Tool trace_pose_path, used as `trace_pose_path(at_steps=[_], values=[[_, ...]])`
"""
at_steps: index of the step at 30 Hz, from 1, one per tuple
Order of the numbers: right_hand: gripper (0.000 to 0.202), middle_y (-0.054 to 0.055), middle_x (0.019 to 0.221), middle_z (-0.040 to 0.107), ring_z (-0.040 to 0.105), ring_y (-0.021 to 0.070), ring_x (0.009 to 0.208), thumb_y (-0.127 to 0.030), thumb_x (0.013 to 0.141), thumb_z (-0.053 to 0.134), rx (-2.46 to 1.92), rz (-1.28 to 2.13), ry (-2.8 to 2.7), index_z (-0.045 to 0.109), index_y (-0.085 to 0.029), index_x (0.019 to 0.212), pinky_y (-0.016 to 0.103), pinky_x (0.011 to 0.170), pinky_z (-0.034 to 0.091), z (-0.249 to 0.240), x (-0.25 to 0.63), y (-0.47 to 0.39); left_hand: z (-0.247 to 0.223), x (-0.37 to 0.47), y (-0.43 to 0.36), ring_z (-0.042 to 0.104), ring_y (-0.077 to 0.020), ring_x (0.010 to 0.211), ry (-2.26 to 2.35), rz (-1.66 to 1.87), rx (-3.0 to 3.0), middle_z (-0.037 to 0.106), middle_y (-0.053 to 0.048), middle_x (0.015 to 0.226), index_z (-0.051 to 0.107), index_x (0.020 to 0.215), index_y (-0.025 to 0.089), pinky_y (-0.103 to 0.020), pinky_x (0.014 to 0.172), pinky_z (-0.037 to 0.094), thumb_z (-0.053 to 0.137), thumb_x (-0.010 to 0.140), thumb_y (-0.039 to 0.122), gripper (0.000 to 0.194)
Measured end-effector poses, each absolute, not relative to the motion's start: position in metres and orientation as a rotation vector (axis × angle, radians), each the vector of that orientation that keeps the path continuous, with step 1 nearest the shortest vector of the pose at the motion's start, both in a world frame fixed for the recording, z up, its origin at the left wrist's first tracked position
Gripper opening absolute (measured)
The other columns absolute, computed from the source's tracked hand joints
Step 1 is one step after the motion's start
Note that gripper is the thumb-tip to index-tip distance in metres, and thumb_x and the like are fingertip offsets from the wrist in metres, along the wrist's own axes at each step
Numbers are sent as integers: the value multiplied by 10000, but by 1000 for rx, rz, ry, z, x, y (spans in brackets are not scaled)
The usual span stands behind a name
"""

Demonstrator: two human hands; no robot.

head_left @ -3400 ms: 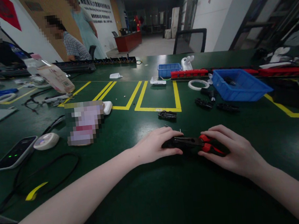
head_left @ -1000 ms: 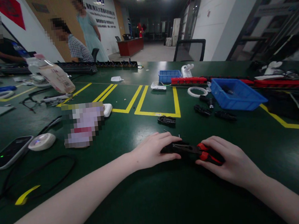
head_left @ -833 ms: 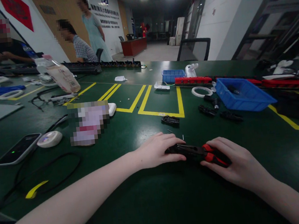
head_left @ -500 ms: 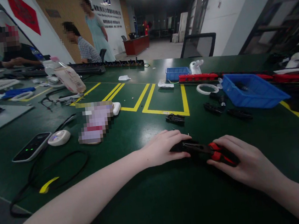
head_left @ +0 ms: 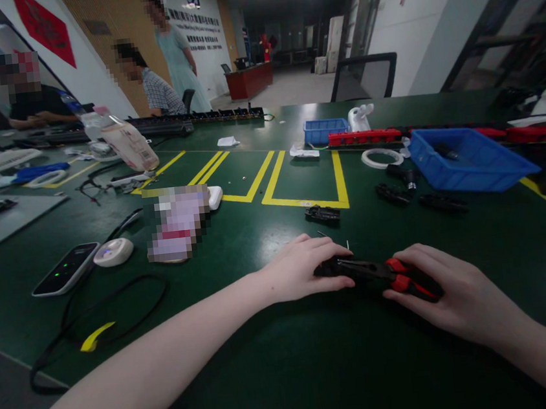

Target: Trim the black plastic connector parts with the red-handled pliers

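Red-and-black-handled pliers (head_left: pixel 400 276) are gripped in my right hand (head_left: pixel 458 292), their dark jaws pointing left toward my left hand. My left hand (head_left: pixel 304 269) is closed on a small black part (head_left: pixel 328 267), mostly hidden by the fingers. The jaws lie against or just over this part; I cannot tell whether they bite on it. A thin metal pin (head_left: pixel 348 245) shows just beyond my left fingertips. Farther off on the green table lies a similar black part (head_left: pixel 323 214).
More black pieces (head_left: pixel 392 194) lie by a blue bin (head_left: pixel 473 160) at the right. A phone (head_left: pixel 177 224), a round white device (head_left: pixel 113 252) and a looped black cable (head_left: pixel 150 312) are at the left. A bottle (head_left: pixel 130 141) stands tilted behind. People (head_left: pixel 161 89) are in the background.
The whole view has shifted slightly. The pliers' jaws look closer together than before. Both hands keep nearly the same place and hold.
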State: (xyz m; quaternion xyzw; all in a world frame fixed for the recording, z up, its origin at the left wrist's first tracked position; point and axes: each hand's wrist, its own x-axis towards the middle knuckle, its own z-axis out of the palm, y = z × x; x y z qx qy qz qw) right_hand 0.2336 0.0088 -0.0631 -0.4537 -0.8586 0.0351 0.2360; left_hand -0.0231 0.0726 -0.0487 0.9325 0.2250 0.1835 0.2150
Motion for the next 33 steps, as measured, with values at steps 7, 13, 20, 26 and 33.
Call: trace_pose_path(at_steps=[7, 13, 20, 26, 33], values=[[321, 85, 879, 600, 607, 185, 741, -418, 813, 592, -1189, -10, -2403, 533, -168, 1006, 301, 605, 519, -64, 234, 10, -52, -23, 73, 584, -179, 892, 613, 480, 2624, 628, -39, 1030, 505, 1207, 174, -283, 784, 378, 619, 835, 450, 477], [301, 72, 850, 598, 591, 172, 712, -411, 815, 592, -1190, -3, -2408, 532, -171, 985, 284, 577, 503, -61, 230, 9, -53, -22, 73, 579, -180, 874, 622, 466, 2657, 632, -45, 1001, 518, 1210, 162, -283, 755, 374, 627, 823, 463, 502], [294, 72, 876, 589, 583, 170, 738, -396, 819, 597, -1204, 38, -2402, 519, -183, 1006, 284, 597, 503, -60, 231, 7, -50, -22, 73, 578, -154, 803, 573, 454, 2604, 642, -3, 900, 591, 1040, 165, -268, 727, 355, 615, 828, 477, 379], [290, 73, 877, 590, 583, 172, 736, -393, 817, 596, -1193, 43, -2393, 520, -185, 1004, 291, 596, 503, -59, 229, 7, -52, -22, 73, 586, -160, 849, 629, 507, 2590, 640, -15, 961, 560, 1080, 173, -274, 753, 371, 671, 797, 419, 391], [287, 78, 886, 594, 586, 181, 747, -385, 816, 598, -1225, 94, -2388, 521, -189, 1012, 305, 609, 509, -58, 227, 7, -48, -22, 71, 578, -147, 837, 665, 510, 2600, 632, -3, 947, 567, 1093, 171, -274, 747, 360, 676, 795, 412, 399]])
